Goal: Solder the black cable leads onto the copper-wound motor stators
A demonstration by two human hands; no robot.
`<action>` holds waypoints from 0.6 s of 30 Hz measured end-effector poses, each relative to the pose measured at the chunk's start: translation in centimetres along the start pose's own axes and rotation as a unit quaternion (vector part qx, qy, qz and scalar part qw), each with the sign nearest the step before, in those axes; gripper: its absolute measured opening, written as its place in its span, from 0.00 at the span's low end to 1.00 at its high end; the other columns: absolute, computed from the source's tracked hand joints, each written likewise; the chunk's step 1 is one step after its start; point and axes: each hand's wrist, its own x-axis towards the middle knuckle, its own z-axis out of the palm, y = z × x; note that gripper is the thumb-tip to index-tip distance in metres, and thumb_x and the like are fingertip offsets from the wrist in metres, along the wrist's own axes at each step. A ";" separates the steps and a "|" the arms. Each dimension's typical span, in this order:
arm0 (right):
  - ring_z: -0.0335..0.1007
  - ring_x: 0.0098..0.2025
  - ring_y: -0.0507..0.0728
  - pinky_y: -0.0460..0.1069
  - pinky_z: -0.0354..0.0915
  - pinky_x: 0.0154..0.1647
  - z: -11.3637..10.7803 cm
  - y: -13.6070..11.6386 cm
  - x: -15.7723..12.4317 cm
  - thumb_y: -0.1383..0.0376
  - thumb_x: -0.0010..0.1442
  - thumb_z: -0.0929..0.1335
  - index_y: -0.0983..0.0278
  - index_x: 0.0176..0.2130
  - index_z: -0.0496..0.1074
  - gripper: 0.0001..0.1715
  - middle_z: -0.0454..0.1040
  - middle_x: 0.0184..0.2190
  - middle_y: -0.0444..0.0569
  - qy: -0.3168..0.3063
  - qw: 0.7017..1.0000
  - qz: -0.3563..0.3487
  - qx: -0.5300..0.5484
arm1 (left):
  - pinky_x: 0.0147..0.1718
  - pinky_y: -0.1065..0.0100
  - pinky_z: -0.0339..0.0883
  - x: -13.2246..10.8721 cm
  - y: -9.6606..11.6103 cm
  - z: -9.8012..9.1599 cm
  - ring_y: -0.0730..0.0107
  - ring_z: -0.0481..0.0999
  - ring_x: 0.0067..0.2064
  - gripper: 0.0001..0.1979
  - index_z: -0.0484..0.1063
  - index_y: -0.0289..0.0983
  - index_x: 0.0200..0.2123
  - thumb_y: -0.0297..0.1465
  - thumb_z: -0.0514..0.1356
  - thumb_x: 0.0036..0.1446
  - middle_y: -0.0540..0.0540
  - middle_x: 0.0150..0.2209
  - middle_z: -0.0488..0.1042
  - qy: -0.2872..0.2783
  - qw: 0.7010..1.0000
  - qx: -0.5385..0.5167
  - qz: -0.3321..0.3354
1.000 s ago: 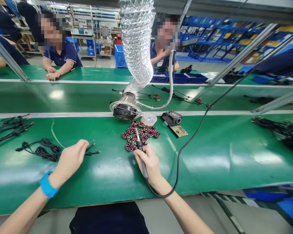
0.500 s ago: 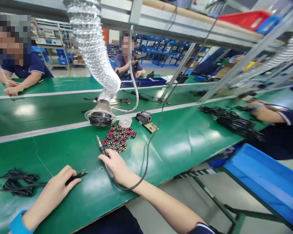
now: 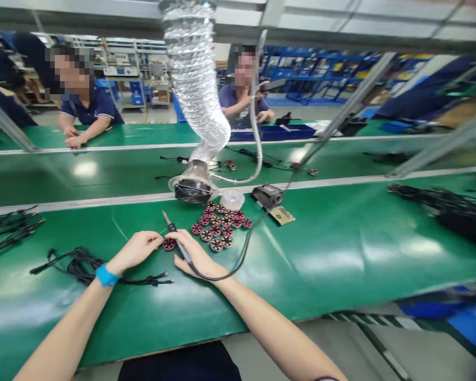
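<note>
My right hand (image 3: 194,250) is closed round a soldering iron (image 3: 179,245), its tip pointing up and away from me. Just left of the iron's grip lies a single red-and-black motor stator (image 3: 168,244), right by my right fingertips; whether they touch it I cannot tell. My left hand (image 3: 138,250) is pinched shut on thin solder wire (image 3: 163,231), close to that stator. Under and beside my left wrist rests a bundle of black cables (image 3: 83,267), with bared ends (image 3: 162,279) pointing right. Several more motor stators (image 3: 221,225) lie grouped right of the iron.
A fume extractor duct (image 3: 198,84) hangs over the bench, its fan (image 3: 193,190) low behind the stators. A soldering iron stand (image 3: 270,198) and a clear round container (image 3: 232,200) stand nearby. Black cable piles (image 3: 452,211) lie right. Co-workers sit across the bench.
My left hand has let go of the black cable and moved up and right to the single stator. That stator now lies apart from the group, beside my right hand. The view has turned left.
</note>
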 end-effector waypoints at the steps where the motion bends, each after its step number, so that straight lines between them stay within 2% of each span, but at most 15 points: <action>1: 0.65 0.53 0.57 0.51 0.63 0.56 0.1 0.2 -0.1 0.78 0.53 0.65 0.62 0.60 0.59 0.36 0.64 0.52 0.53 -0.001 1.000 0.001 0.009 | 0.32 0.68 0.64 -0.1 0.0 0.5 0.62 0.74 0.33 0.21 0.80 0.36 0.34 0.46 0.55 0.57 0.46 0.31 0.79 0.003 1.000 -0.027 -0.003; 4: 0.66 0.51 0.56 0.51 0.63 0.56 0.7 0.6 -0.3 0.78 0.56 0.65 0.63 0.58 0.61 0.31 0.65 0.50 0.53 0.013 1.000 0.007 0.022 | 0.34 0.67 0.65 -0.8 -0.3 1.2 0.62 0.75 0.35 0.19 0.80 0.35 0.38 0.44 0.58 0.57 0.44 0.35 0.80 -0.002 0.996 -0.083 -0.013; 6: 0.67 0.50 0.56 0.51 0.64 0.54 1.0 0.7 -0.1 0.76 0.58 0.67 0.63 0.56 0.62 0.28 0.65 0.49 0.52 0.028 0.999 0.016 0.025 | 0.33 0.68 0.64 -1.1 -0.5 1.4 0.63 0.74 0.34 0.18 0.79 0.35 0.39 0.43 0.60 0.55 0.45 0.33 0.79 -0.009 0.996 -0.086 -0.015; 12: 0.69 0.48 0.56 0.51 0.67 0.53 1.7 1.0 0.0 0.73 0.60 0.70 0.61 0.55 0.65 0.26 0.67 0.48 0.51 0.053 0.998 0.032 0.027 | 0.30 0.69 0.61 -1.3 -0.4 1.6 0.66 0.71 0.31 0.14 0.78 0.35 0.34 0.41 0.62 0.54 0.46 0.31 0.78 0.009 0.998 -0.057 -0.009; 14: 0.70 0.45 0.55 0.51 0.68 0.51 1.8 1.1 0.0 0.72 0.59 0.72 0.60 0.54 0.66 0.25 0.67 0.47 0.50 0.076 0.995 0.045 0.040 | 0.30 0.69 0.60 -1.3 -0.3 1.5 0.67 0.70 0.30 0.14 0.78 0.35 0.33 0.41 0.62 0.54 0.47 0.30 0.78 0.002 0.997 -0.070 -0.012; 18: 0.72 0.38 0.53 0.50 0.71 0.46 1.9 1.1 0.2 0.68 0.57 0.75 0.59 0.51 0.68 0.24 0.66 0.44 0.47 0.135 0.984 0.089 0.079 | 0.26 0.71 0.55 -1.4 0.0 1.3 0.73 0.65 0.26 0.17 0.78 0.34 0.38 0.41 0.65 0.51 0.50 0.28 0.75 -0.033 0.988 -0.146 -0.022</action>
